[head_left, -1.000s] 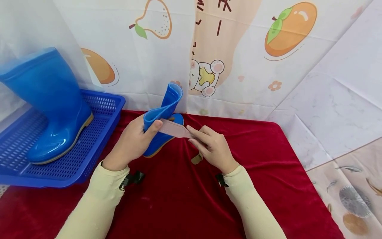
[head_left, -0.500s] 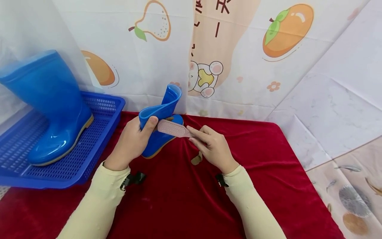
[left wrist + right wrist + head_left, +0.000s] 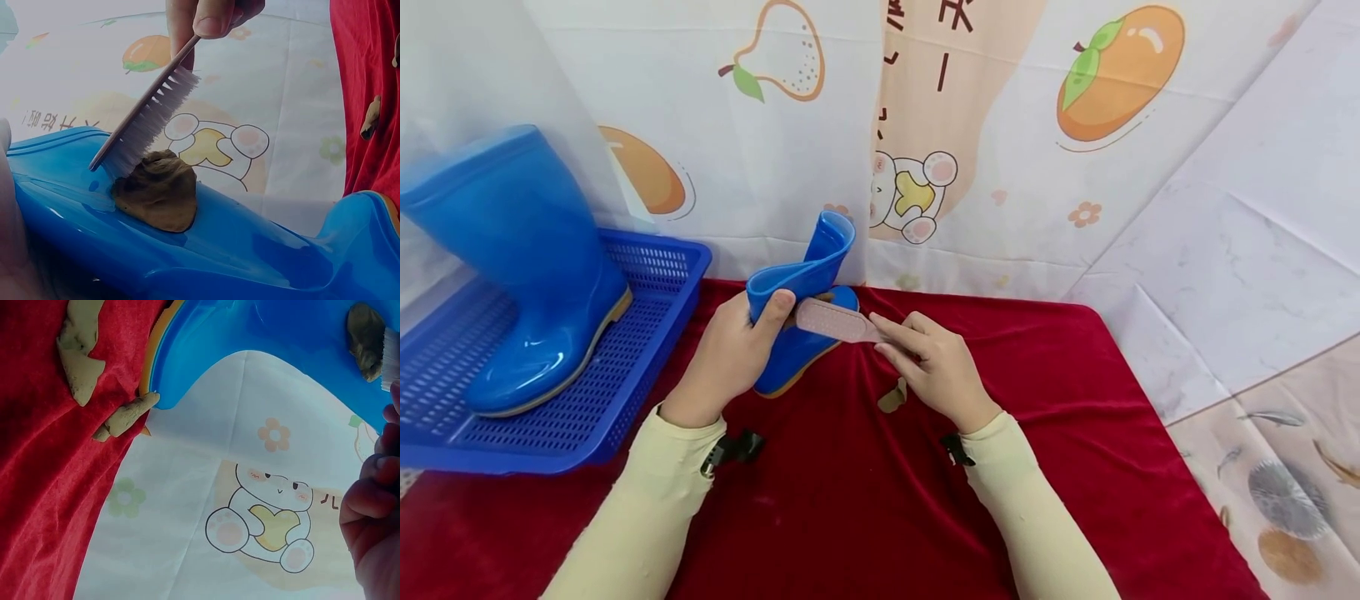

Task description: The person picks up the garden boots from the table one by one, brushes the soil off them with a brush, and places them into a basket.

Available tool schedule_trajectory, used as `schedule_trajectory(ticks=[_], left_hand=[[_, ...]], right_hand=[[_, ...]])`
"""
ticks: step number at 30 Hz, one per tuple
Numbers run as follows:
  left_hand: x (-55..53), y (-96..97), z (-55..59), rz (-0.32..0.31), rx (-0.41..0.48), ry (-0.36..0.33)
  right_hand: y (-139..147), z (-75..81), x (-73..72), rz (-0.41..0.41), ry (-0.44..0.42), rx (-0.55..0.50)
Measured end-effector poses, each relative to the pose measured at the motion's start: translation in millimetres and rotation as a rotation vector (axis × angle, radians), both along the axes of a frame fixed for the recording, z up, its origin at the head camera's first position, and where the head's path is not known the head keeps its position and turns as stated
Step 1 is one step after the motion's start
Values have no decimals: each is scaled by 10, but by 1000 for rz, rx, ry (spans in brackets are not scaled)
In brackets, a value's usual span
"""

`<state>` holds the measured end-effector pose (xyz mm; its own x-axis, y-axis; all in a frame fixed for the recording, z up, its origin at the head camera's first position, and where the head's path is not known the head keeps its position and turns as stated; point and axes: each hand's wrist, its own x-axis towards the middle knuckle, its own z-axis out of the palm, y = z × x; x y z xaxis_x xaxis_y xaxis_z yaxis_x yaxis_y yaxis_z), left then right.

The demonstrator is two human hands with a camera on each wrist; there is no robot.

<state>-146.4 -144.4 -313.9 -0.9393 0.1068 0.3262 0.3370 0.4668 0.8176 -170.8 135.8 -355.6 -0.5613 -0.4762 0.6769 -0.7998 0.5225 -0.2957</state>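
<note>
- I see my left hand point(image 3: 730, 354) gripping the boot point(image 3: 801, 312) by its shaft, thumb curled over the folded top, on the red desk point(image 3: 1075, 400) near the back drape.
- The boot lies tipped, long axis running from the squeezed shaft at my left hand away toward the drape, with the toe turned up against it.
- My right hand point(image 3: 936, 371) pinches the brush point(image 3: 837, 321) by its handle; the brush's long axis runs left to right, head toward the boot.
- On the left wrist view the white bristles point(image 3: 147, 134) point down and touch a brown mud lump point(image 3: 159, 190) stuck to the glossy blue rubber.
- The brush back is pink and flat, dotted on top; the handle end is hidden inside my fingers.
- Tan mud scraps point(image 3: 81, 356) lie on the velvet-like cloth beside the boot's sole edge.
- The sole itself is hard to make out; only a tan rim shows.
- A second boot point(image 3: 527, 267), upright, stands in a blue mesh basket point(image 3: 647, 333) at the left, its top blurred behind a clear sheet and the basket cut off by the frame edge.
- The drape point(image 3: 1000, 167) is thin printed cloth with fruit and a bear.
</note>
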Motion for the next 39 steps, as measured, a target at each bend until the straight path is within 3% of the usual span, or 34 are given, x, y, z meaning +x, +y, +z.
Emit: schedule_trajectory(ticks=[23, 31, 34, 39], left_hand=[[11, -41, 12, 33, 11, -36], [-18, 27, -42, -32, -51, 29], [-24, 46, -48, -35, -69, 47], [-21, 25, -30, -8, -27, 31]], right_hand=[[27, 2, -13, 24, -22, -18], [-6, 7, 4, 102, 4, -44], [-9, 12, 6, 82, 2, -35], [3, 0, -6, 32, -37, -17]])
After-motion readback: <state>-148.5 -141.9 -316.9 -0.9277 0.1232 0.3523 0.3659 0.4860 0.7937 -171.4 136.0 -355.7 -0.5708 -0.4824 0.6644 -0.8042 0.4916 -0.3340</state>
